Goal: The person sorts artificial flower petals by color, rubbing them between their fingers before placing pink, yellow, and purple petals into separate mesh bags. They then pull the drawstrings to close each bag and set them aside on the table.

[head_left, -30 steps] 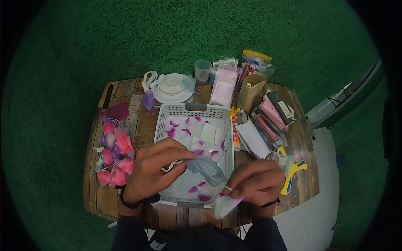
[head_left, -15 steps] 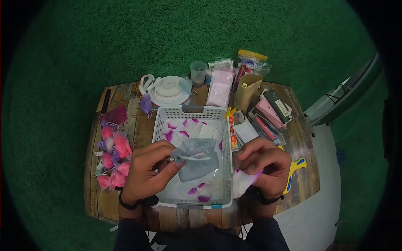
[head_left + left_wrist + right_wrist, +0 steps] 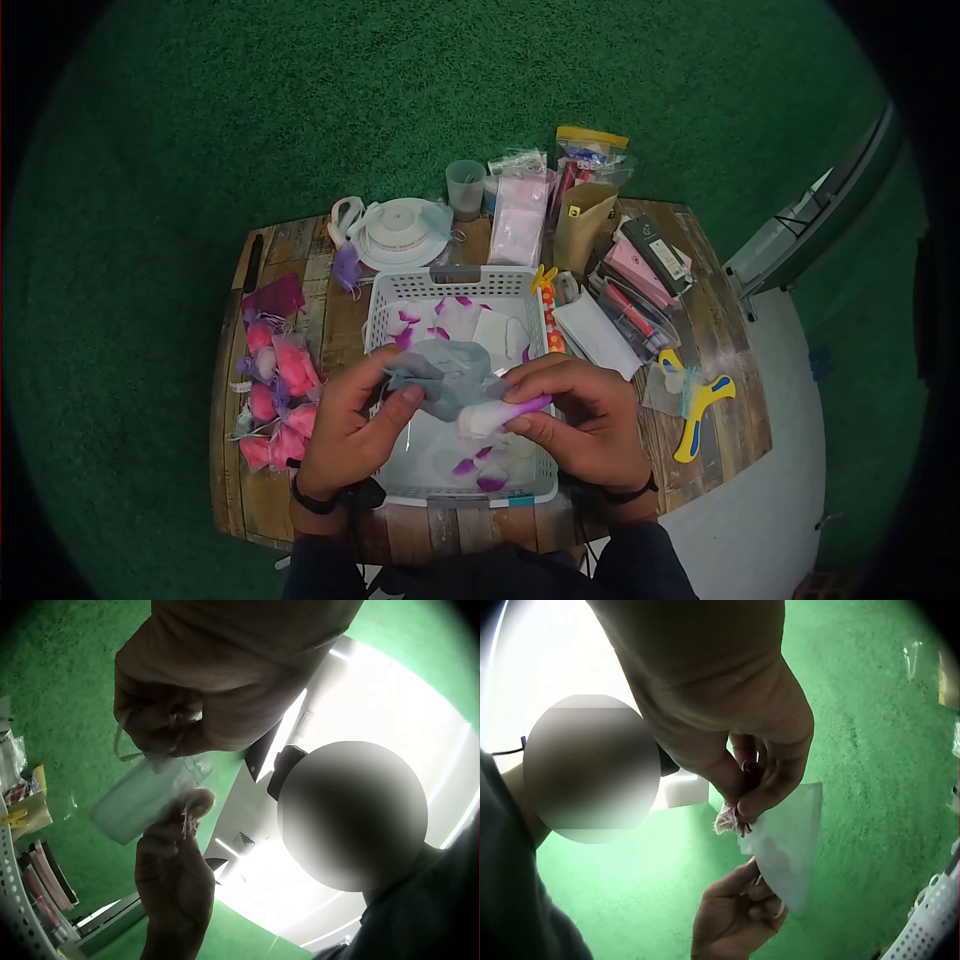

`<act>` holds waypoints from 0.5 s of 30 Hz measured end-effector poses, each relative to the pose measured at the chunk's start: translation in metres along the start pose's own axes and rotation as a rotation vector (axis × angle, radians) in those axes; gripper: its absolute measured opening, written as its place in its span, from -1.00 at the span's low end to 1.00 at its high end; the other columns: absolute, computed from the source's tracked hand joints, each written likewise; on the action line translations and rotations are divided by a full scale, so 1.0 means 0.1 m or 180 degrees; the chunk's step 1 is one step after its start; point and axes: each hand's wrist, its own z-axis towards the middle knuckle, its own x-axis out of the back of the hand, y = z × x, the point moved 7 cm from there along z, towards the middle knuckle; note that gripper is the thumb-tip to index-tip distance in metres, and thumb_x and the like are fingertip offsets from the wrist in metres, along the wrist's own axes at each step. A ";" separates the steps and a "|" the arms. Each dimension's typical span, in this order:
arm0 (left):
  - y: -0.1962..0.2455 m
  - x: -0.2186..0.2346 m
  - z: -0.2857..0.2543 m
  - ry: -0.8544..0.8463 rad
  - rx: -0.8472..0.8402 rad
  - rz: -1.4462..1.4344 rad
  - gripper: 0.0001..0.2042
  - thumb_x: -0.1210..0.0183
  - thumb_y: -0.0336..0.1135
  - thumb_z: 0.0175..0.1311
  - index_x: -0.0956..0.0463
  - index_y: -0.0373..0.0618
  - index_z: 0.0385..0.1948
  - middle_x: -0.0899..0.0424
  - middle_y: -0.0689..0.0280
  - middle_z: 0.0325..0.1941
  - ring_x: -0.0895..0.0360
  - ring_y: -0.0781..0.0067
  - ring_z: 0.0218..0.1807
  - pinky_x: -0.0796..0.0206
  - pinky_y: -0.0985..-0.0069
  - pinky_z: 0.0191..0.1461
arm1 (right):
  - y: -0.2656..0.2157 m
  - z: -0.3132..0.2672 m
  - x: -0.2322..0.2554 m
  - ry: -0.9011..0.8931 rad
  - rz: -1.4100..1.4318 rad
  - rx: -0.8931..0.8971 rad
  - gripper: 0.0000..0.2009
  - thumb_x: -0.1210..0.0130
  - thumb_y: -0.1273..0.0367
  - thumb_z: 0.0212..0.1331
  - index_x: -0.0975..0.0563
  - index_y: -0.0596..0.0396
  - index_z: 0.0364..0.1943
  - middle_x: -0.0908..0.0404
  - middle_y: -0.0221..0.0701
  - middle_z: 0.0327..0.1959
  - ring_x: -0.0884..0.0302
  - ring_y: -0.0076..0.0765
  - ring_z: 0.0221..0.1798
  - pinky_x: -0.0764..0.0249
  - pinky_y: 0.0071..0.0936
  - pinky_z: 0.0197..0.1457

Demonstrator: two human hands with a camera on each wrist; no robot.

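Over the basket, the left hand (image 3: 355,425) pinches the edge of a sheer grey-blue pouch (image 3: 450,375). The right hand (image 3: 585,420) holds a bunch of white and purple petals (image 3: 485,418) between thumb and fingers, right at the pouch's near right side. In the left wrist view the pouch (image 3: 139,802) hangs from the left hand (image 3: 202,690), its cord looped by the fingers. From the right wrist view, the petals (image 3: 726,820) in the right hand (image 3: 735,735) meet the pouch's edge (image 3: 799,847); whether any are inside, I cannot tell.
A white basket (image 3: 545,440) below holds loose petals and a white packet (image 3: 495,335). Pink and purple filled pouches (image 3: 290,365) lie left. Behind are a ribbon spool (image 3: 400,232), a cup (image 3: 465,190) and a paper bag (image 3: 583,235); a yellow-blue tool (image 3: 700,415) lies right.
The right hand first moved away from the pouch with the petals, then came back left against it. The pouch, stretched between both hands at first, now hangs spread from the left hand.
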 end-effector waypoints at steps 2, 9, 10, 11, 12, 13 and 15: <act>0.01 0.02 0.04 0.0170 -0.0223 0.0085 -0.72 -0.18 -0.41 0.29 -0.47 -0.28 -0.01 -0.57 0.29 -0.10 -0.48 0.54 -0.04 -0.30 0.54 0.08 | -0.12 0.02 0.01 0.0033 -0.0762 0.0554 -0.76 -0.29 0.60 0.05 -0.61 0.21 -0.16 -0.68 -0.22 -0.17 -0.66 -0.26 -0.07 -0.55 -0.44 -0.03; 0.29 0.26 -0.09 0.1000 -0.1706 0.0856 -0.69 -0.28 -0.46 0.07 -0.51 -0.24 -0.11 -0.51 0.17 -0.07 -0.45 0.41 -0.09 -0.26 0.52 -0.02 | -0.26 0.00 -0.05 0.0060 -0.1501 0.0802 -0.75 -0.28 0.61 0.04 -0.60 0.21 -0.15 -0.66 -0.19 -0.19 -0.67 -0.16 -0.13 -0.57 -0.43 -0.11; 0.36 0.23 -0.13 0.0880 -0.1902 0.1039 -0.74 -0.30 -0.47 0.04 -0.57 -0.24 -0.18 -0.53 0.18 -0.13 -0.46 0.42 -0.17 -0.26 0.53 -0.12 | -0.26 0.00 -0.08 0.0033 -0.1616 0.0857 -0.75 -0.31 0.59 -0.01 -0.62 0.20 -0.19 -0.67 -0.20 -0.20 -0.67 -0.15 -0.13 -0.57 -0.40 -0.09; 0.36 0.23 -0.15 0.0891 -0.1882 0.1044 -0.74 -0.30 -0.47 0.04 -0.57 -0.24 -0.18 -0.53 0.18 -0.13 -0.46 0.42 -0.17 -0.26 0.53 -0.12 | -0.27 0.01 -0.11 0.0001 -0.1729 0.0913 -0.75 -0.35 0.58 -0.07 -0.64 0.19 -0.23 -0.68 -0.21 -0.20 -0.68 -0.15 -0.14 -0.57 -0.37 -0.07; 0.36 0.15 -0.16 0.0552 -0.1893 0.1018 -0.78 -0.33 -0.48 0.02 -0.61 -0.23 -0.25 -0.55 0.20 -0.21 -0.47 0.40 -0.23 -0.26 0.52 -0.18 | -0.25 0.01 -0.13 -0.0015 -0.1717 0.0899 -0.75 -0.35 0.58 -0.07 -0.64 0.19 -0.23 -0.68 -0.21 -0.20 -0.68 -0.15 -0.14 -0.57 -0.37 -0.07; 0.39 0.04 -0.16 0.0217 -0.1898 0.0985 -0.82 -0.35 -0.49 0.00 -0.65 -0.22 -0.32 -0.56 0.22 -0.28 -0.48 0.39 -0.29 -0.26 0.51 -0.25 | -0.26 0.00 -0.17 -0.0120 -0.1837 0.1032 -0.75 -0.34 0.59 -0.08 -0.64 0.19 -0.24 -0.68 -0.21 -0.21 -0.68 -0.14 -0.17 -0.58 -0.37 -0.11; 0.41 -0.01 -0.12 0.0258 -0.1844 0.1059 -0.78 -0.41 -0.48 -0.04 -0.68 -0.19 -0.30 -0.57 0.26 -0.38 -0.48 0.38 -0.35 -0.27 0.51 -0.28 | -0.25 -0.01 -0.23 -0.0258 -0.1945 0.1150 -0.75 -0.33 0.61 -0.10 -0.64 0.19 -0.25 -0.68 -0.21 -0.22 -0.68 -0.14 -0.20 -0.59 -0.37 -0.16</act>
